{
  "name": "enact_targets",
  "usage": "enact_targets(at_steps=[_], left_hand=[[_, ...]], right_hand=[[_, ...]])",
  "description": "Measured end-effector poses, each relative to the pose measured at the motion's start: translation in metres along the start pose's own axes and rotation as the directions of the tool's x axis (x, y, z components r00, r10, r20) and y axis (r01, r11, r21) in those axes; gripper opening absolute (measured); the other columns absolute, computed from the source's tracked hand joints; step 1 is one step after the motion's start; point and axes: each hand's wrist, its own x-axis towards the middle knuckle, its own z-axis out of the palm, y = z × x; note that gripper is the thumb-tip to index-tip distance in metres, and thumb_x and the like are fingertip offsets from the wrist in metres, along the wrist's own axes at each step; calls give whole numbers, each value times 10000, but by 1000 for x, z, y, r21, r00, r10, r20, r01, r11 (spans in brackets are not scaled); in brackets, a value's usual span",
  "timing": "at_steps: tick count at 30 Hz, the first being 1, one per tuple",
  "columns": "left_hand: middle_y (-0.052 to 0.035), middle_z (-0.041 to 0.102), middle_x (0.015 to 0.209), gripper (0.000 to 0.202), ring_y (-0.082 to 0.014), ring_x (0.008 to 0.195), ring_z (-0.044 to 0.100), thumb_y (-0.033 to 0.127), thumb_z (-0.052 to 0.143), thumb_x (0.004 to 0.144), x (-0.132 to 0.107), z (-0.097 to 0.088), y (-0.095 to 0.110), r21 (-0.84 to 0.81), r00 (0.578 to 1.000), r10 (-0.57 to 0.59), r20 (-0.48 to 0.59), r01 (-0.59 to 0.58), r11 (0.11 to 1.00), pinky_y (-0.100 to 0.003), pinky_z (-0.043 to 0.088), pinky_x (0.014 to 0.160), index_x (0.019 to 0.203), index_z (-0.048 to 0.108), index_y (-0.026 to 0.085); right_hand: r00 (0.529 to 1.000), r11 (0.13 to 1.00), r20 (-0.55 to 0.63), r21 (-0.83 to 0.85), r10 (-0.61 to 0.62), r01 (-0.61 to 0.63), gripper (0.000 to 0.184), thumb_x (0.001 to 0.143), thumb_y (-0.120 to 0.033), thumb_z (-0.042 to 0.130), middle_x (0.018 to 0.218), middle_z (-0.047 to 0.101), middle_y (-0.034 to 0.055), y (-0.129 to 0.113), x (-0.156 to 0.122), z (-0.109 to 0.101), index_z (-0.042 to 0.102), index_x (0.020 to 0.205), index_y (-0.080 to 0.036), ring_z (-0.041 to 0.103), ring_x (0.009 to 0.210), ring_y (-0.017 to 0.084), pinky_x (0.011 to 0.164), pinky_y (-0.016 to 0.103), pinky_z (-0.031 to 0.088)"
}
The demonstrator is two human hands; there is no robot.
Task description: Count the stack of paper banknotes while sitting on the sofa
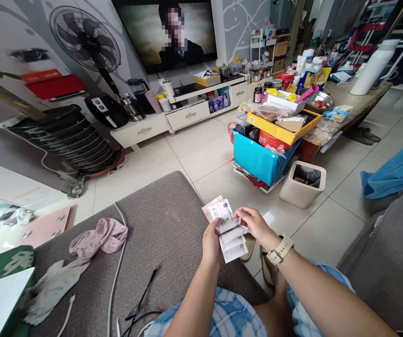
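I am holding a loose fan of thin, pale purple-and-white paper banknotes (230, 232) in front of me, above my lap and near the edge of a grey-brown woven-fabric seat (162, 215). My left hand (212, 245) is gripping the notes along their left side, the thumb lying near that edge; what the fingers are doing behind the paper I cannot tell. My right hand (256, 228) is closing, thumb and fingers together, at the upper right edge of the fan, and on that wrist I am wearing a watch with a cream strap (285, 249). One note is standing up at the top with a figure 5 showing, a pinkish paper note (206, 210) is peeping out behind it, and several pale ends are spreading out below.

I am judging these notes to be very light and limp, bending readily and holding their creases, with faces that could slide over one another or cling in pairs. The left edge is looking like the best place for a firm hold, while a single free corner is suiting a gentle fingertip pinch; a hard tug could tear the paper. Tan sandals (248, 248) are showing below, and a beige plastic bin (297, 194) is standing on the floor beyond my right hand.
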Motion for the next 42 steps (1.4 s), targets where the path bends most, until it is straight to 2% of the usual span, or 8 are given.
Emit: enact_targets(at_steps=[5,11,15,20,23,28,36,42], left_hand=[[-179,780,934,266,-324,869,766,258,644,842,-2,3,1,-27,1000,-27,-14,27,999,-427,610,789,1043,682,89],[-131,781,860,241,-305,815,768,203,651,820,-3,5,1,-21,1000,20,-23,-21,1000,-430,616,778,1037,691,106],[-110,781,882,241,-267,820,764,146,682,777,-1,3,-1,-19,998,53,-20,-53,998,-382,611,782,1016,703,120],[-90,780,876,321,-233,773,750,110,729,712,2,-1,-3,1,998,61,-4,-61,998,-346,600,754,1031,703,134],[-88,779,871,343,-221,736,741,92,722,699,2,-1,-3,12,998,65,2,-65,998,-330,594,715,1040,701,129],[-95,777,871,330,-237,751,745,101,725,712,0,-1,-1,19,998,55,2,-55,998,-339,596,695,1039,698,132],[-100,773,848,227,-251,776,755,181,693,794,-1,1,0,-4,998,51,-24,-51,999,-353,607,728,1012,705,121],[-146,782,908,225,-277,829,763,225,609,872,0,3,0,-31,999,34,-17,-34,999,-387,604,789,1020,696,79]], right_hand=[[1000,999,13,-34,-4,5,472,805,-650,661,601,603,18,-4,-1,1,647,754,-182,471,556,140,542,281,315],[1000,996,-8,-91,14,-15,377,715,-524,783,580,540,-34,-3,-1,0,594,706,-198,443,550,125,553,274,323],[999,998,-42,-63,17,-20,356,673,-461,807,565,488,-59,3,2,-1,560,713,-206,414,544,120,551,269,307],[994,999,-106,-31,14,-18,401,671,-442,817,607,500,-74,11,6,-4,546,871,-225,445,553,133,562,271,326],[996,999,-93,-41,-1,-3,383,688,-456,802,664,529,-50,11,6,-5,561,862,-213,478,607,145,601,279,358],[998,993,-56,-120,-14,8,350,744,-496,737,640,483,-36,7,4,-4,546,705,-205,427,597,142,579,281,322],[998,989,-41,-143,-45,38,366,776,-530,721,655,515,-27,12,6,-6,570,710,-202,450,629,153,607,282,334],[999,993,-25,-107,-42,39,373,766,-528,743,660,529,-24,12,6,-6,579,705,-199,454,630,152,611,283,338]])
